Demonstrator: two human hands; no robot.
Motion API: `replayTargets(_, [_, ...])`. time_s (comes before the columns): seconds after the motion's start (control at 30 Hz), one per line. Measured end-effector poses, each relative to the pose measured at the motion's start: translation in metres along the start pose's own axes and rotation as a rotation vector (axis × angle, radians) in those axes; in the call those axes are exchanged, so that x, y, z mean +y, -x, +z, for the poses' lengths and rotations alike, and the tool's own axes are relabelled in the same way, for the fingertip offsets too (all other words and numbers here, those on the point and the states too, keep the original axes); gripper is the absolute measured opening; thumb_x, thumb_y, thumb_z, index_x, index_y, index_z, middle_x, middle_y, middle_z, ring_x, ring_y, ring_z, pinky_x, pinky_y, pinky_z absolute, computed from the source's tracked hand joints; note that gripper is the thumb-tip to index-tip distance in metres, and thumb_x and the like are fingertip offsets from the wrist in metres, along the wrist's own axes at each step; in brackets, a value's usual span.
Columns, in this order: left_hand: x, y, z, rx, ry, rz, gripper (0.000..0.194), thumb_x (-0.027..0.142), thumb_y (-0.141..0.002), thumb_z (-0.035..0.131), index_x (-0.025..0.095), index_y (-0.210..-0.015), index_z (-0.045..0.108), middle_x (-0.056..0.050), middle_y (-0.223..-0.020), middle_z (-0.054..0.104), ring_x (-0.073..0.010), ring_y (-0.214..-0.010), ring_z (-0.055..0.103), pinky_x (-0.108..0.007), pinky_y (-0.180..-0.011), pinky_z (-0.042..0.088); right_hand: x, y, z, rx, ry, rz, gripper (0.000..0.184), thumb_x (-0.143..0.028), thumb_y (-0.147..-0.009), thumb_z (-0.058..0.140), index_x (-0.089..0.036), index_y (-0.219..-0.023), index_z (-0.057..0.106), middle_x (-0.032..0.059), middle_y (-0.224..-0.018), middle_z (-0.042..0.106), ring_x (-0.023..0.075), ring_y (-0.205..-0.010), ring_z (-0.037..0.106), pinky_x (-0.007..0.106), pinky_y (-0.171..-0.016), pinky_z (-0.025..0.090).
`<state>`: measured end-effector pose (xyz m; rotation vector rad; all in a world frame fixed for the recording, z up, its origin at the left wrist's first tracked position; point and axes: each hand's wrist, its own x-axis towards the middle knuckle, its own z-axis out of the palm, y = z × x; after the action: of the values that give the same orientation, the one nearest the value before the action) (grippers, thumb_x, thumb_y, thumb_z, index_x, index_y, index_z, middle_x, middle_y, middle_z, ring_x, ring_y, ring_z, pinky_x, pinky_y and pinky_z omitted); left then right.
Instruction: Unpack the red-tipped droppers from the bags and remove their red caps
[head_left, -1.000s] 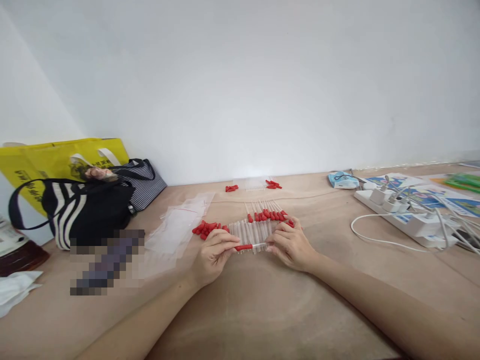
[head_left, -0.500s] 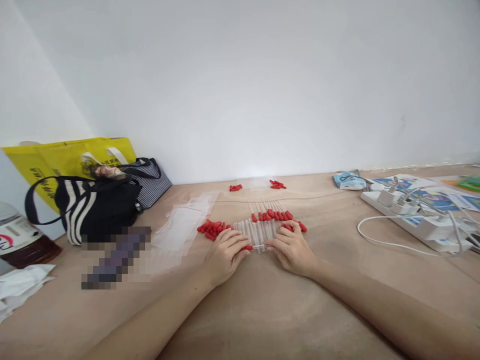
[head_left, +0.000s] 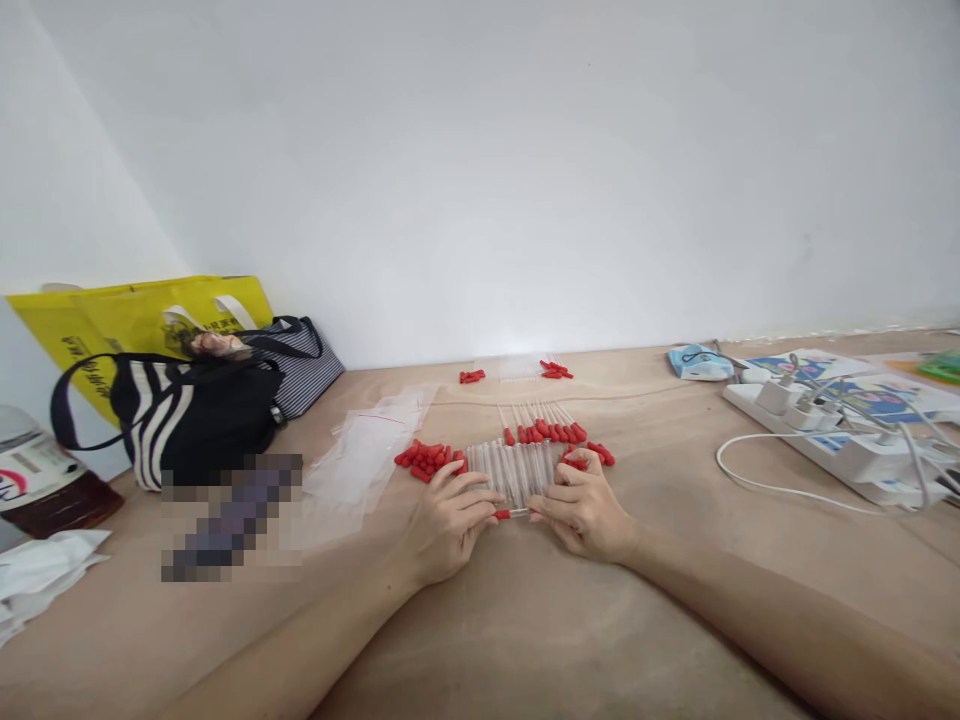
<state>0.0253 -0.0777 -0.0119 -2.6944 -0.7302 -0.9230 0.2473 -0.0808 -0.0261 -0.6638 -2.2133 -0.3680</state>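
Note:
Low over the table, my left hand [head_left: 452, 515] pinches a red rubber bulb [head_left: 502, 515]. A clear dropper tube [head_left: 520, 513] runs sideways from that bulb to my right hand [head_left: 589, 508], whose fingers are closed on its other end. Just beyond lies a row of clear tubes [head_left: 514, 470], side by side between my hands. A heap of loose red bulbs [head_left: 424, 458] sits by my left fingertips, and a few more red bulbs [head_left: 601, 454] lie at my right. Past the row, droppers with red bulbs [head_left: 551, 431] lie with their thin ends pointing away.
Clear plastic bags [head_left: 367, 450] lie left of the heap. Farther left are a black bag [head_left: 202, 410], a yellow bag [head_left: 142, 310] and a bottle [head_left: 45, 470]. At right stand a power strip [head_left: 832, 440] with a white cable and a blue mask [head_left: 699, 362].
Both hands have come slightly nearer to me with the bulb and tube, which now lie clear of the row's near end. The bulb stays on the tube's left end.

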Motion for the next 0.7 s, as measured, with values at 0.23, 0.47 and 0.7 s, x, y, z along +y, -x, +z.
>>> replayTargets(0.23, [0.004,-0.004,-0.008,-0.044,-0.03,0.013,0.019,0.018,-0.082,0.046,0.024,-0.074,0.062,0.004,-0.081,0.068,-0.0177,-0.086,0.053,-0.041,-0.088,0.03,0.0,0.002,-0.002,-0.032,0.01,-0.019,0.019,-0.027,-0.084,0.044,-0.02,-0.078,0.061,-0.0034,-0.05,0.052,0.0108,-0.06,0.039,0.036,-0.079,0.022])
replayTargets(0.47, [-0.007,0.005,-0.017,-0.081,-0.014,-0.018,0.017,0.017,-0.082,0.046,0.023,-0.077,0.061,0.002,-0.082,0.067,-0.0178,-0.085,0.053,-0.039,-0.085,0.034,0.005,0.008,-0.009,-0.043,0.024,0.032,0.024,-0.029,-0.085,0.042,-0.021,-0.076,0.062,-0.0022,-0.05,0.052,0.0116,-0.061,0.042,0.036,-0.081,0.023])
replayTargets(0.7, [-0.04,0.037,-0.039,0.14,-0.036,-0.295,0.019,0.021,-0.085,0.041,0.02,-0.092,0.059,-0.004,-0.082,0.052,-0.0143,-0.078,0.051,-0.026,-0.068,0.044,0.022,0.016,-0.015,-0.014,0.068,0.34,0.022,-0.024,-0.085,0.041,-0.021,-0.088,0.063,0.0004,-0.063,0.061,0.0124,-0.067,0.048,0.033,-0.079,0.023])
